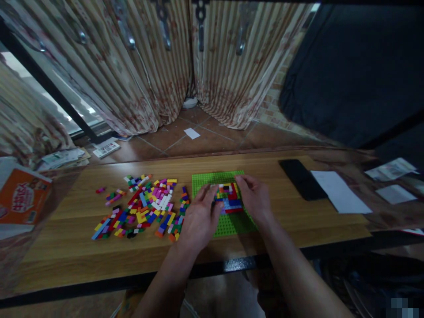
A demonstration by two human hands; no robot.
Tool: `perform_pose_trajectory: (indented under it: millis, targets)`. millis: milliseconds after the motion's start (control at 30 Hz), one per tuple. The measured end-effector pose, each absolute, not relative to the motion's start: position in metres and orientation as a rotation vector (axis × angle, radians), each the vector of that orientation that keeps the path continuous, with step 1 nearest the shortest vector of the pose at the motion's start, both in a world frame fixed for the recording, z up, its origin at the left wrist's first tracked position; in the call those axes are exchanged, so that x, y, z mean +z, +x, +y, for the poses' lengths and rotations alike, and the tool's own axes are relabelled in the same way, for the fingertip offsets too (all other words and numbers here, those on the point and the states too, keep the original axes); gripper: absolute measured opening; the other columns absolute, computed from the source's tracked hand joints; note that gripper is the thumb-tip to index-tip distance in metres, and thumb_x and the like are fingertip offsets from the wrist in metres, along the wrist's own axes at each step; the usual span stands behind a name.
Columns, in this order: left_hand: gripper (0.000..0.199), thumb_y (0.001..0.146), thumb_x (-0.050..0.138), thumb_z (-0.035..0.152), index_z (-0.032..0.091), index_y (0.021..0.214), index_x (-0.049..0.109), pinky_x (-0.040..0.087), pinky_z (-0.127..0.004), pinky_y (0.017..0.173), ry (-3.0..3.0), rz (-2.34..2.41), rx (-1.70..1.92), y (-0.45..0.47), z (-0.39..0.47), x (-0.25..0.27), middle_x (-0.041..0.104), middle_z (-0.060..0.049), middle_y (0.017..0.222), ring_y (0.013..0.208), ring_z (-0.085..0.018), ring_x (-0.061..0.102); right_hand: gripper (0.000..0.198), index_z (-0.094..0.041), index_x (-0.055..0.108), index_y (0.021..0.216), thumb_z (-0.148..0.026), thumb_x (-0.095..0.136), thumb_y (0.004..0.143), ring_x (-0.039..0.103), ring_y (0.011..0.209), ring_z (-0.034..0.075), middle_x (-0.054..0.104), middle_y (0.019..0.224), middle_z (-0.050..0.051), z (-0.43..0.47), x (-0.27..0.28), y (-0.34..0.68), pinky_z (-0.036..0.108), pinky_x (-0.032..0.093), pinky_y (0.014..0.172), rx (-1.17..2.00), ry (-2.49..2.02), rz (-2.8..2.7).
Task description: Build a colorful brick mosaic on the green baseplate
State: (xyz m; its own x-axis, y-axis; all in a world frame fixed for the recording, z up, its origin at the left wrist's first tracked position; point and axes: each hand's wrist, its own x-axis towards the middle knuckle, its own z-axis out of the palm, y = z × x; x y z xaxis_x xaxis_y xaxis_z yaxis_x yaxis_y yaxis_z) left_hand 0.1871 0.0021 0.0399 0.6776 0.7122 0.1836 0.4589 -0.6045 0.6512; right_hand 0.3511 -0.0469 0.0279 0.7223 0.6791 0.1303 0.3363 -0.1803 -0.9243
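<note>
A small build of toy bricks (231,203), with red, blue, light blue, yellow and white parts, sits on a green studded baseplate (228,227). My left hand (200,216) is at the build's left side, thumb and index finger apart, their tips at its edge. At the upper right corner of the build, the fingertips of my right hand (255,194) are pressed together; whatever may be between them is hidden. Left of the baseplate, a spread of loose toy bricks (142,212) in many colours lies on the wooden table (82,260).
A black phone (303,179) and a white paper sheet (341,192) lie on the table to the right. Beyond the left end stands an orange and white box (24,196). Striped curtains (149,66) hang behind the table, above a tiled floor (212,132).
</note>
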Motion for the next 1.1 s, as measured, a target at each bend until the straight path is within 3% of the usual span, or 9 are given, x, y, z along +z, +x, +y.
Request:
perform_pose_trajectory:
  millis: [433,567,733,867,1100]
  targets:
    - [0.038,0.094,0.05,0.032,0.019,0.129,0.055,0.045,-0.044,0.107,2.356,0.926,0.627,0.186,0.001,0.037,0.05,-0.014,0.142,0.129,-0.027,0.052,0.034,-0.017,0.073,0.085,-0.044,0.054,0.086,0.067,0.073,0.021,0.074,0.079,0.006,-0.05,0.03,0.352,0.033,0.05,0.069,0.31,-1.776,-0.806]
    - [0.037,0.094,0.051,0.03,0.017,0.128,0.055,0.052,-0.04,0.097,2.178,0.939,0.864,0.174,0.017,0.043,0.054,-0.014,0.137,0.113,-0.022,0.062,0.026,-0.019,0.072,0.084,-0.04,0.057,0.086,0.066,0.075,0.021,0.073,0.082,0.005,-0.053,0.037,0.343,0.034,0.052,0.07,0.155,-1.686,-0.857]
    - [0.03,0.091,0.056,0.033,0.014,0.113,0.064,0.055,-0.027,0.073,1.821,1.14,1.193,0.149,0.048,0.049,0.07,-0.01,0.104,0.081,-0.015,0.067,0.012,-0.025,0.07,0.089,-0.031,0.059,0.088,0.066,0.084,0.019,0.071,0.091,0.003,-0.069,0.05,0.3,0.033,0.053,0.076,0.11,-1.569,-1.178]
    - [0.026,0.088,0.059,0.033,0.014,0.104,0.066,0.05,-0.021,0.06,1.519,1.161,1.323,0.133,0.062,0.053,0.068,-0.002,0.075,0.066,-0.011,0.064,0.014,-0.028,0.068,0.1,-0.024,0.06,0.089,0.067,0.084,0.018,0.071,0.092,0.002,-0.087,0.037,0.26,0.032,0.055,0.073,0.34,-1.475,-1.615]
    - [0.02,0.083,0.061,0.025,0.013,0.099,0.067,0.047,-0.018,0.056,1.415,1.159,1.363,0.125,0.065,0.057,0.065,0.0,0.067,0.06,-0.009,0.06,0.02,-0.025,0.064,0.109,-0.025,0.059,0.09,0.067,0.091,0.022,0.07,0.1,0.006,-0.085,0.007,0.236,0.036,0.055,0.078,0.316,-1.641,-1.707]
